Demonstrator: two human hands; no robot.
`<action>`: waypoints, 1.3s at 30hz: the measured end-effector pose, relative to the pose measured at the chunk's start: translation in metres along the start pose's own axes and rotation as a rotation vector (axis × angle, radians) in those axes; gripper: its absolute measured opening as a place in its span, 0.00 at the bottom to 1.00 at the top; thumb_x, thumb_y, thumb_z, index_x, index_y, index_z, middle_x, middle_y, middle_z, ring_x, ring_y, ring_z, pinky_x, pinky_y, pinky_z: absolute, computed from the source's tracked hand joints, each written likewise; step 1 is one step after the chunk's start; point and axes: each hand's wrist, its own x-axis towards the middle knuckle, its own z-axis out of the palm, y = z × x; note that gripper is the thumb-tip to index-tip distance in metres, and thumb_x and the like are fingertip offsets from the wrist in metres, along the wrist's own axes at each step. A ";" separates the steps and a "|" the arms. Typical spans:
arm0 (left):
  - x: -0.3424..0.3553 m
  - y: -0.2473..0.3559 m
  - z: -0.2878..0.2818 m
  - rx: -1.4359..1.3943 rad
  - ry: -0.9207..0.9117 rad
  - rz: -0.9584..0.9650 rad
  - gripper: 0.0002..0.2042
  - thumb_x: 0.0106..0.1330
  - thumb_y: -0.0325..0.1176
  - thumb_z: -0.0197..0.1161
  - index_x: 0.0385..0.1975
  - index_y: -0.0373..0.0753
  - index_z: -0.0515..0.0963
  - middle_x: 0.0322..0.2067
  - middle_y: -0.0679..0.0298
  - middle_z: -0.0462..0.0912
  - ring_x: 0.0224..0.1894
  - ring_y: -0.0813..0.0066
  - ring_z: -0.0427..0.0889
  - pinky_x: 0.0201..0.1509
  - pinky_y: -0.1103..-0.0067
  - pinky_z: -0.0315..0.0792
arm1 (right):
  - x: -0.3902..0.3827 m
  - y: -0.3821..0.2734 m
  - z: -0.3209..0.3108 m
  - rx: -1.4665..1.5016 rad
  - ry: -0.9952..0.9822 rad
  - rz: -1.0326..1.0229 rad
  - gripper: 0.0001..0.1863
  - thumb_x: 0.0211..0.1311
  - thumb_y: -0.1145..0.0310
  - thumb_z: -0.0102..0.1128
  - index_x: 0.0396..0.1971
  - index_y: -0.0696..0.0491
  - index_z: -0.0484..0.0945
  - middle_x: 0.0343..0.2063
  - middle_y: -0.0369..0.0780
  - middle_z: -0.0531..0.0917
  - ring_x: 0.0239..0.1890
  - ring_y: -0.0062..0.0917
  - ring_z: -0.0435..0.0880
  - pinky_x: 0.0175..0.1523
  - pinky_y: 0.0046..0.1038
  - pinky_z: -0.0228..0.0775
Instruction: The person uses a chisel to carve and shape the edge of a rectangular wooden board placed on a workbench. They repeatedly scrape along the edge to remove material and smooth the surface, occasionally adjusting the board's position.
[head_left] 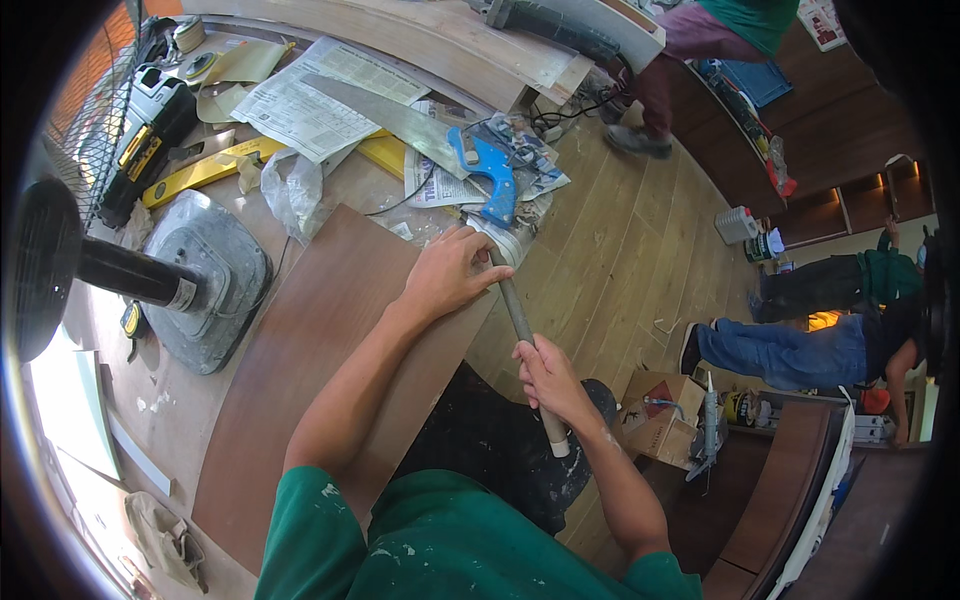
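Note:
A thin grey-brown tube [516, 308] with a pale lower end slants across in front of my body, over the edge of a brown wood panel [310, 350]. My left hand [452, 272] grips its upper end, thumb stretched along it. Lower down, my right hand [550, 375] wraps its fingers round the tube, and the pale end sticks out below. Just beyond my left hand lies a handsaw with a blue handle [490, 178], its blade across newspaper [300, 105].
On the bench sit a yellow spirit level [215, 170], a fan's grey base [205, 270], a tape measure [132, 320] and a black-and-grey toolbox [160, 130]. To the right, a cardboard box [660, 410] and caulking gun [711, 425] stand near several other people.

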 end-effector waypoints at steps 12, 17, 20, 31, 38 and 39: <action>-0.002 0.006 -0.004 -0.022 -0.045 -0.134 0.28 0.64 0.58 0.75 0.46 0.36 0.83 0.37 0.60 0.87 0.46 0.55 0.84 0.52 0.62 0.77 | 0.003 -0.010 0.009 -0.053 0.020 0.051 0.15 0.89 0.57 0.45 0.44 0.52 0.70 0.22 0.28 0.66 0.17 0.12 0.65 0.21 0.22 0.65; -0.002 0.004 -0.003 0.010 -0.054 -0.117 0.26 0.65 0.57 0.75 0.44 0.37 0.82 0.36 0.60 0.86 0.45 0.54 0.85 0.51 0.61 0.77 | 0.002 -0.009 0.012 -0.068 0.029 0.057 0.14 0.89 0.57 0.45 0.44 0.52 0.70 0.21 0.29 0.67 0.17 0.13 0.65 0.21 0.22 0.65; -0.001 0.005 -0.004 0.005 -0.055 -0.125 0.26 0.65 0.56 0.75 0.44 0.37 0.82 0.36 0.60 0.86 0.44 0.54 0.85 0.52 0.61 0.77 | 0.004 -0.005 0.011 -0.138 0.048 0.016 0.14 0.89 0.57 0.45 0.43 0.52 0.70 0.21 0.29 0.67 0.17 0.13 0.65 0.21 0.22 0.64; -0.004 0.010 -0.002 0.113 -0.029 -0.054 0.26 0.68 0.53 0.71 0.51 0.34 0.78 0.47 0.54 0.79 0.52 0.52 0.77 0.58 0.60 0.73 | 0.010 0.010 0.021 -0.269 0.145 -0.051 0.15 0.87 0.61 0.47 0.41 0.58 0.72 0.21 0.44 0.75 0.24 0.34 0.77 0.35 0.40 0.70; -0.008 0.011 0.002 0.092 -0.013 -0.068 0.26 0.67 0.50 0.71 0.53 0.34 0.77 0.49 0.53 0.79 0.55 0.51 0.77 0.61 0.59 0.73 | 0.008 0.012 0.023 -0.228 0.121 -0.037 0.15 0.88 0.61 0.45 0.41 0.56 0.70 0.20 0.38 0.71 0.21 0.25 0.72 0.29 0.33 0.67; -0.007 0.011 0.002 0.090 -0.007 -0.065 0.26 0.67 0.50 0.71 0.54 0.34 0.77 0.50 0.53 0.79 0.55 0.50 0.77 0.61 0.59 0.74 | 0.010 0.017 0.023 -0.212 0.114 -0.061 0.14 0.89 0.60 0.43 0.41 0.54 0.69 0.20 0.33 0.68 0.19 0.19 0.69 0.24 0.27 0.64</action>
